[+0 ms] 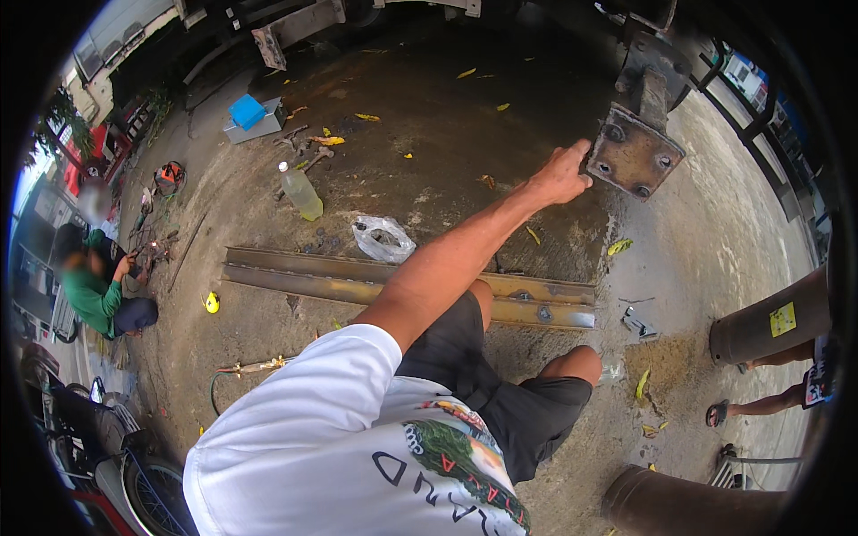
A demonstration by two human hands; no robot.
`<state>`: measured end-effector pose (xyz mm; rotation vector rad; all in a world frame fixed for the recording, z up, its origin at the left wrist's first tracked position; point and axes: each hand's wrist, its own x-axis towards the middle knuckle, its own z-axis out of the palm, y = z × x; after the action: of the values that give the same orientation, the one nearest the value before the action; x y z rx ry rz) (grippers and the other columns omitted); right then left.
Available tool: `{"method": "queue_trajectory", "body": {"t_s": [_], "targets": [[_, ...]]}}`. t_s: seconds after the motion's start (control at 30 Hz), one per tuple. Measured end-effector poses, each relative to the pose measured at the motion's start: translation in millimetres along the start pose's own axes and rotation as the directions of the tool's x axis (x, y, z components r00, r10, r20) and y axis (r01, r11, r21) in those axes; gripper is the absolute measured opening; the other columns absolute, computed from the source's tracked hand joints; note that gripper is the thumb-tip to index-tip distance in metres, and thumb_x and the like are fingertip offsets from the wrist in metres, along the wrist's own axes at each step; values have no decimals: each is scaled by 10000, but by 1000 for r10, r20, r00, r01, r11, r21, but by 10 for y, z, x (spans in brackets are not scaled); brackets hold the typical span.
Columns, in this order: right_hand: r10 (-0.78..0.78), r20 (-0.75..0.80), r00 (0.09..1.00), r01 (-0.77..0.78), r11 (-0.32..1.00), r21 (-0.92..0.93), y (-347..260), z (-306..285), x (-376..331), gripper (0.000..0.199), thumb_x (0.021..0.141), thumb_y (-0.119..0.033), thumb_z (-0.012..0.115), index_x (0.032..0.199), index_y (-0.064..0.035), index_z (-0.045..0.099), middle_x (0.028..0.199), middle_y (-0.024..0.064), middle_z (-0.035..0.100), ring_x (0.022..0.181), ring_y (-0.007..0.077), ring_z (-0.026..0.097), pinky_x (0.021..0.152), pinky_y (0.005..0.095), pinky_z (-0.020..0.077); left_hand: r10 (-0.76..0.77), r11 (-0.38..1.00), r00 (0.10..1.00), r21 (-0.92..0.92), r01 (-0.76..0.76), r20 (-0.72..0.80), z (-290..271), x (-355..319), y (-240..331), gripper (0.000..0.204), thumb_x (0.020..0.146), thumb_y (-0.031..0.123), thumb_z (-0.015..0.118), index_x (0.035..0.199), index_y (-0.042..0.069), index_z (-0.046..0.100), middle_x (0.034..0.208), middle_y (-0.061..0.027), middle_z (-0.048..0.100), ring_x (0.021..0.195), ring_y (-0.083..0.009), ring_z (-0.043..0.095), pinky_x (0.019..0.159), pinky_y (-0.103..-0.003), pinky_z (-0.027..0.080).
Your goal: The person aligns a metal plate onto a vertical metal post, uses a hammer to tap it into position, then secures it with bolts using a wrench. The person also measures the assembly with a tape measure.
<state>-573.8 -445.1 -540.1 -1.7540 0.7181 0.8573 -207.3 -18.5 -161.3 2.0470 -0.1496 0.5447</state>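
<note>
My left hand (565, 175) reaches out, arm stretched to the upper right, to the left edge of a rusty square steel plate (638, 154). Two of its fingers show spread apart at that edge; the others are partly hidden, and whether they touch the steel I cannot tell. The plate has holes and bolts near its corners and sits on the end of a metal arm (655, 96) under a vehicle. Below my forearm, by my knees, long steel channel bars (313, 275) lie on the ground. My right hand is out of view.
A clear bottle (302, 192), a plastic bag (382, 238), a hammer (318, 158) and a grey box (256, 125) lie left. A gas torch (259, 365) is near my sleeve. A person in green (100, 290) crouches far left. Large brown cylinders (769, 317) stand right, near another person's legs.
</note>
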Motion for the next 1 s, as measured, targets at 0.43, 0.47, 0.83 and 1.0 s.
{"method": "queue_trajectory", "body": {"t_s": [0.43,0.47,0.83,1.0], "targets": [[46,-4,999,-34,796,604,752,342,-283,475,887,-224,700,1291,-29,546,1083,145,692,945,292,695,743,395,579,41,996,998,-78,-37,54,65,114,-115,610,836,-58,704,1383,-45,434,1439,-278,501,1439,-421,364,1101,-513,409],[41,-7,999,-27,777,629,801,363,-291,473,888,-223,700,1291,-29,548,1083,144,692,943,290,695,741,394,579,61,994,998,-93,-59,20,77,104,-95,549,827,-13,730,1312,-60,476,1389,-304,546,1389,-412,448,1102,-448,406],[-58,-55,997,80,743,665,1154,524,-295,412,903,-174,677,1273,-15,588,1058,119,694,907,248,695,716,367,581,17,997,999,-69,-14,38,82,61,48,578,828,-9,738,1331,-55,458,1430,-316,501,1402,-413,427,1079,-496,425],[96,-51,994,-42,771,636,458,150,-718,325,902,-191,658,1176,-18,622,881,87,694,737,211,686,614,353,569,-19,997,998,-72,23,52,-23,29,-40,558,834,16,745,1309,-60,463,1433,-330,488,1408,-434,408,1094,-553,403]]}}
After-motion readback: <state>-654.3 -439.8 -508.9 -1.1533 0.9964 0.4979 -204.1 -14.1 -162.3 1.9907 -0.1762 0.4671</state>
